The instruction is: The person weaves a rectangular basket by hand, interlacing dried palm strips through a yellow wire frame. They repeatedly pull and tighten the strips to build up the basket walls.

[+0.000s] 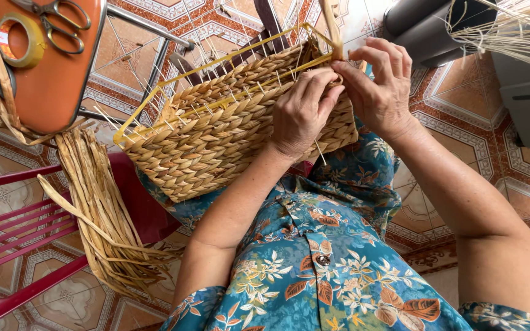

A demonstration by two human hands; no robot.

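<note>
Two hands work one woven basket point(216, 135) lying tilted on the person's lap. The left hand point(302, 113) presses its grip onto the basket's rim; the right hand point(378, 83) pinches a straw strand point(332, 27) there. Loose straw point(99, 208) drapes over a red chair point(19, 233) nearby.

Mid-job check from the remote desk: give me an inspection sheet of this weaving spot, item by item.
Surface: woven basket rests on the person's lap, over a patterned tile floor.
Job's things: basket on a yellow wire frame; loose straw bundle on the red chair.
Clutter: scissors and tape roll on an orange stool.
Grippers: left hand and right hand both pinch at the basket's rim.
Cables: nothing seen.
Surroundings: thin reeds, top right.
</note>
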